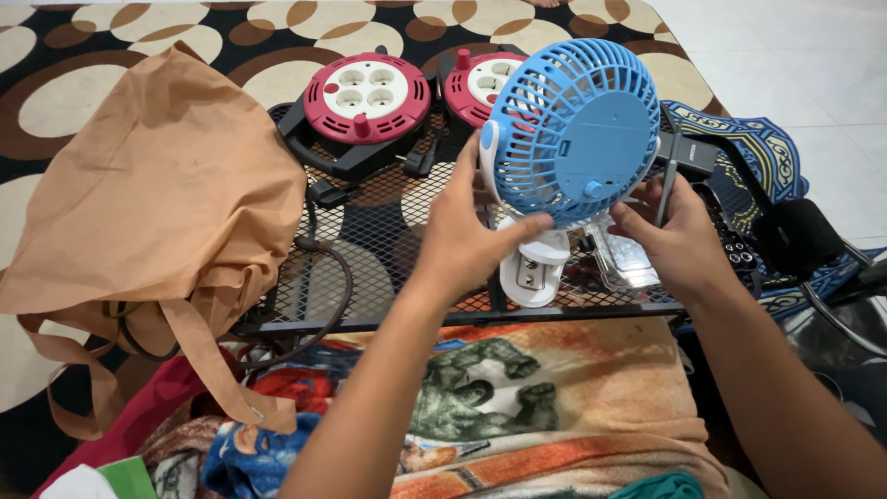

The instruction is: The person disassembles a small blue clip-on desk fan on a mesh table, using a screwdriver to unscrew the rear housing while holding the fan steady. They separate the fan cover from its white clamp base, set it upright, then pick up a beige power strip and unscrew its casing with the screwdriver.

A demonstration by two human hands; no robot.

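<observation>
A printed towel point(554, 370) lies nearest, at the near edge of the black mesh rack point(370, 231). Above the rack, the left hand point(462, 231) is clamped on the blue clip fan point(573, 129); the right hand point(679, 236) pinches its clear base. If either grip loosens, I think the fan may fall onto the red cable reels point(367, 97).

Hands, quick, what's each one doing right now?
Left hand: closed on the blue clip fan, at its left rim.
Right hand: fingers curled under the fan's base; exact grasp cannot be told.
</observation>
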